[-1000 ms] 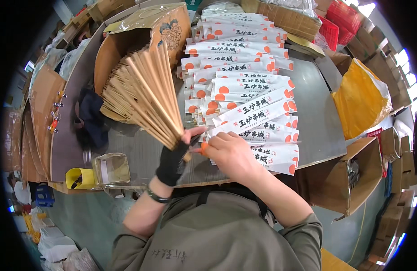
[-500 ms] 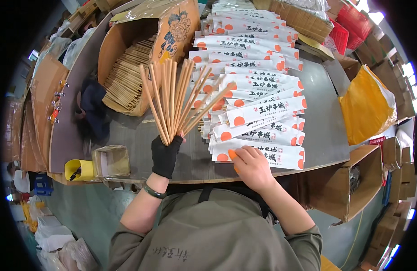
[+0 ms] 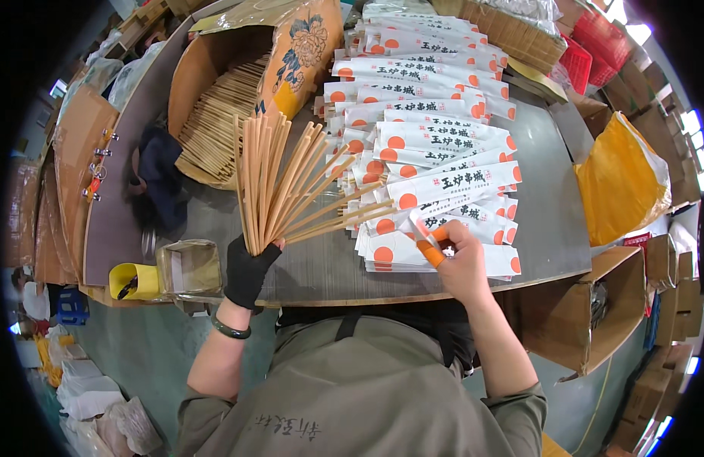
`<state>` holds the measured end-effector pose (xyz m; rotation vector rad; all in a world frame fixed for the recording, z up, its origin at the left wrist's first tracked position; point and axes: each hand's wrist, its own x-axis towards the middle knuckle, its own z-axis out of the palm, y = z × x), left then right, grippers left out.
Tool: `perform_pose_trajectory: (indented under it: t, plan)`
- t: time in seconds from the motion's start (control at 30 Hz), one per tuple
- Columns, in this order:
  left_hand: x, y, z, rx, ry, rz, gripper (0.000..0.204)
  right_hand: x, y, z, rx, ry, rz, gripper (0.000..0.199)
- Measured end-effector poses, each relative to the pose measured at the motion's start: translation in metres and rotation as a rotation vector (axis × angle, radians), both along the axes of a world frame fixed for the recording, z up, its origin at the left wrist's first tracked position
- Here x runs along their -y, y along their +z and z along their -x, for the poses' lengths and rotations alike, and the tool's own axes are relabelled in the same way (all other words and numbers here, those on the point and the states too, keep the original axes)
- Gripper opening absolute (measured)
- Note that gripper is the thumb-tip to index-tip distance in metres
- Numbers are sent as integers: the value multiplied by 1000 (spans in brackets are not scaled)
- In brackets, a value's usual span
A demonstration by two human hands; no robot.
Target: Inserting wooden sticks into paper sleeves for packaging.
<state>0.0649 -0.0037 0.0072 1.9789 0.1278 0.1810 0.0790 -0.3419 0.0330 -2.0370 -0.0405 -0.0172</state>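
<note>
My left hand [image 3: 249, 274], in a black glove, is closed round the lower ends of a fanned bunch of wooden chopsticks [image 3: 270, 179]. Their upper ends spread up and to the right, some reaching over the sleeves. My right hand [image 3: 465, 263] wears orange finger covers and pinches the end of a white paper sleeve [image 3: 417, 223], which is bent upward. Beneath that hand lies the near end of a long overlapping row of paper chopstick sleeves [image 3: 390, 257], white with orange dots and dark lettering. Fingers hide most of the pinched sleeve.
A cardboard box [image 3: 192, 91] on its side holds many more chopsticks at the back left. A yellow cup [image 3: 142, 283] and a clear plastic container [image 3: 190, 270] stand at the front left edge. Dark cloth [image 3: 160, 167] lies beside them. At right are a yellow sack [image 3: 622, 183] and an open carton [image 3: 573, 320].
My left hand has moved left and toward me, and the chopsticks have fanned wider. My right hand has risen slightly to the right, from resting on the sleeves to pinching one.
</note>
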Motion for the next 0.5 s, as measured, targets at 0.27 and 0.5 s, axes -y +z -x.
perform_pose_trajectory:
  t: [0.27, 0.5]
  plan:
    - [-18, 16, -4, 88, -153, -182, 32, 13, 23, -6, -28, 200, 75, 16]
    - [86, 10, -14, -98, -297, 670, 28, -55, 23, -16, 593, 575, 559, 23]
